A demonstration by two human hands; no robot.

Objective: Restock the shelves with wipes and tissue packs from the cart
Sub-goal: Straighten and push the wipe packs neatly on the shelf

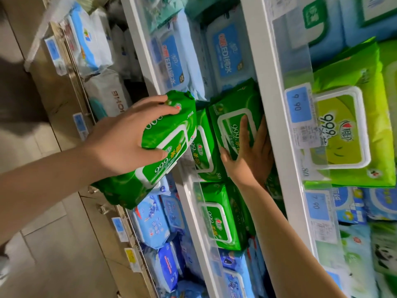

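Green wipes pack (171,136) is clamped in the left hand (122,140) grip. The shelved pack (232,117) gets pressed back by the right hand (253,151), fingers flat and straight, so a slot's probably being made.

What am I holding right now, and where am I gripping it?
Left hand grips a green wipes pack across one end, thumb on its lidded face. Right hand only presses flat on a shelved green pack.

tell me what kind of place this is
Most likely a shop aisle: white shelves crammed with wipes packs, blue price tags on the shelf edges, and the left hand holding another green pack up to them.
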